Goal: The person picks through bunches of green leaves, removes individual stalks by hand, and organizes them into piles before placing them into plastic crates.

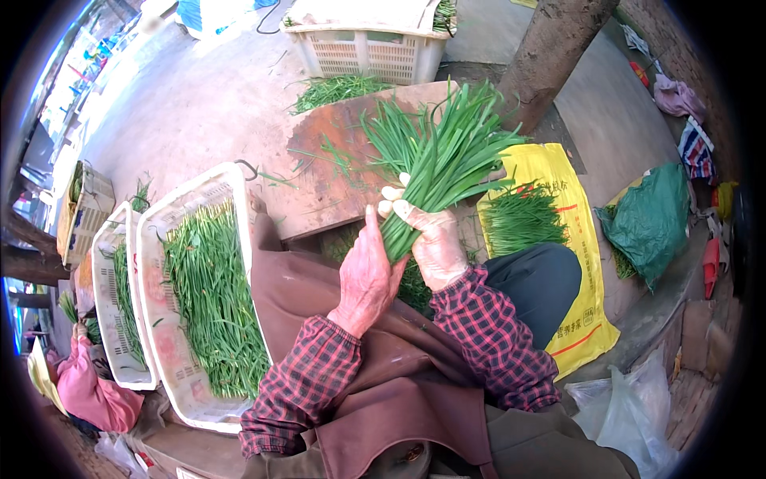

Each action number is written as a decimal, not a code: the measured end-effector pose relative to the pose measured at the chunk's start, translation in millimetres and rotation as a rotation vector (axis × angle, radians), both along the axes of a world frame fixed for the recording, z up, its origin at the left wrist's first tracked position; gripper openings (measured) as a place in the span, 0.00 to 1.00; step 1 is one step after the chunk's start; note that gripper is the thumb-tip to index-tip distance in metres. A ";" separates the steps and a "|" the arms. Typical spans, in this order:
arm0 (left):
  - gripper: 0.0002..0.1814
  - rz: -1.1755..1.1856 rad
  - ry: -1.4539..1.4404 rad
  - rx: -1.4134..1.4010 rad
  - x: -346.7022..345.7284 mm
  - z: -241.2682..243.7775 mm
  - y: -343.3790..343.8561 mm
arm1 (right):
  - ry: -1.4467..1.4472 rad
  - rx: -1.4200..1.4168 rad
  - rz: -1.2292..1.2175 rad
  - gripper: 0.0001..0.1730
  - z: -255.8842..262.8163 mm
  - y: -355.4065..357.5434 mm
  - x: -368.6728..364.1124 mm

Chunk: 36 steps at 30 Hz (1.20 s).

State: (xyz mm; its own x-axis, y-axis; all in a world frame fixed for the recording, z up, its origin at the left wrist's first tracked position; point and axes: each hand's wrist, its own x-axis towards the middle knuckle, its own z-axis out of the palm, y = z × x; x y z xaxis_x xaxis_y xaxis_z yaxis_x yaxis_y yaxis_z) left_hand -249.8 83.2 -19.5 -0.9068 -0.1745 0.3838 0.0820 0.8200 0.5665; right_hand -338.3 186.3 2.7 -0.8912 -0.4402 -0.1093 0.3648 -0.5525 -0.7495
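Both hands are around a bunch of green garlic chives (446,158), its leaves fanning away over a wooden board (323,206). My right hand (440,242) grips the stems, its thumb across the front and its pale, seemingly covered fingertips curled around the far side. Against the lower stem ends, my left hand (368,272) is cupped, index finger pointing up along the bunch; part of its grasp is hidden. Loose green leaves lie scattered on the board. Below the hands, a brown apron (359,353) covers the lap.
Left stands a white plastic crate (152,299) of chives beside a narrower crate (99,299). Chives (520,221) lie on a yellow sack (574,257) at right. Ahead are a large crate (362,54) and a tree trunk (556,48). A person in pink (99,389) sits far left.
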 end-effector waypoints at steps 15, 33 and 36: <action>0.19 0.128 -0.176 0.689 -121.2 -142.3 -96.0 | 0.833 0.803 -0.110 0.12 -140.6 -101.5 -91.0; 0.46 -0.224 0.131 0.249 -82.2 -48.9 -28.0 | 0.418 0.442 -0.231 0.23 -50.2 -28.0 -11.0; 0.49 -0.232 0.025 0.215 -68.2 -35.6 -17.3 | 0.340 0.371 -0.191 0.24 -30.2 -12.4 -0.8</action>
